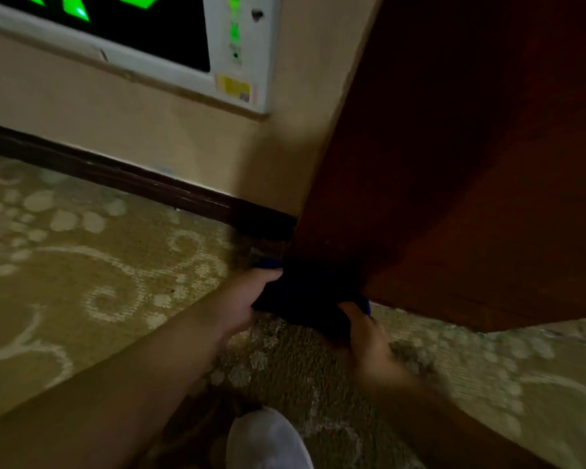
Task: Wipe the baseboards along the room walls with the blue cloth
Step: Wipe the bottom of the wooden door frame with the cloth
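The blue cloth (305, 296) looks nearly black in the dim light and is bunched low against the bottom corner of a dark wooden panel (454, 164). My left hand (251, 296) grips its left side. My right hand (366, 336) grips its right end, blurred. A dark brown baseboard (122, 177) runs along the beige wall from the left to the corner just above the cloth. The cloth lies apart from that baseboard, a little in front of its end.
A white-framed emergency exit sign (241, 55) with green lights is mounted low on the wall. Patterned beige carpet (82, 265) covers the floor. A white shoe (268, 441) shows at the bottom edge.
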Demonstrator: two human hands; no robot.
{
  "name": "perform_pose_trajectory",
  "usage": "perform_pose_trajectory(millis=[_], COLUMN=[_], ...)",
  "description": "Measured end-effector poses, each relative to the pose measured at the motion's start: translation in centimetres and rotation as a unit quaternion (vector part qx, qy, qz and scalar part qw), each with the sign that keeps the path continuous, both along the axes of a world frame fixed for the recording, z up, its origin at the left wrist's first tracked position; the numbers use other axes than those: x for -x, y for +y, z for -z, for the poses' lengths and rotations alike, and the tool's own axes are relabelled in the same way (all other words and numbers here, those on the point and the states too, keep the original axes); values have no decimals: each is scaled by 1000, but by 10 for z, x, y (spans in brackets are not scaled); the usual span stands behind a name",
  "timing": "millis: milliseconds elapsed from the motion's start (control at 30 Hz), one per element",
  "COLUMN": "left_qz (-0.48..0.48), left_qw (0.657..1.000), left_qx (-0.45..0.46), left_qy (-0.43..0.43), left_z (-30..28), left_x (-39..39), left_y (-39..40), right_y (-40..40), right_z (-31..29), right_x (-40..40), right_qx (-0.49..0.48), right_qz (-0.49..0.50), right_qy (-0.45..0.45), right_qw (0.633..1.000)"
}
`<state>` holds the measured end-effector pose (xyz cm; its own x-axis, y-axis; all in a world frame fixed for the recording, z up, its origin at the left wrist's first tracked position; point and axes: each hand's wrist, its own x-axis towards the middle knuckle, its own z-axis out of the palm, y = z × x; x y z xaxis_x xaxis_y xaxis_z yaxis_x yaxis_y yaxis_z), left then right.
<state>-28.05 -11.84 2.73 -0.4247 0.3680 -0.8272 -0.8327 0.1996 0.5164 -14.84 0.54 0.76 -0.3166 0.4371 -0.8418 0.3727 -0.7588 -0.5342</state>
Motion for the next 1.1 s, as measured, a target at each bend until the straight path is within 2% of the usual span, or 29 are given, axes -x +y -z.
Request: perform_pose_trajectory(millis=[200, 300, 367, 467, 567, 700, 800, 867, 933, 1033, 1100], left_qz=[0, -63, -98, -104, -111, -94, -106, -111, -112, -132, -137], left_qw=[999, 997, 993, 984, 975, 986, 994, 993, 992, 978, 972], left_qx=[-28, -34, -68, -135, -159, -79, -29, -24, -26, -74, -83], left_qy=[-35, -29, -5, 50, 109, 113, 14, 8, 49, 146, 174], left_z=[24, 15, 0, -30, -44, -17, 12, 19, 9, -14, -22], left_x=[-12, -13, -19, -29, -31, -25, -12, -8, -11, -7, 3], left_y=[6, 16, 23, 24, 23, 26, 21, 18, 17, 14, 12], right_y=[8, 9, 5, 1, 3, 2, 1, 2, -1, -2, -1], right_z=[20, 5, -14, -56, -75, -36, -14, -10, -20, -45, -56], right_x=[3, 15, 22, 17, 11, 27, 35, 38, 37, 29, 28], right_qx=[12, 8, -19, -113, -124, -45, 2, 6, 2, -15, -7], right_qz=[58, 76, 85, 87, 104, 79, 92, 93, 86, 81, 74], right_qy=[53, 62, 99, 178, 233, 152, 85, 86, 110, 188, 219], right_qw=[997, 995, 991, 974, 959, 984, 992, 992, 990, 979, 973])
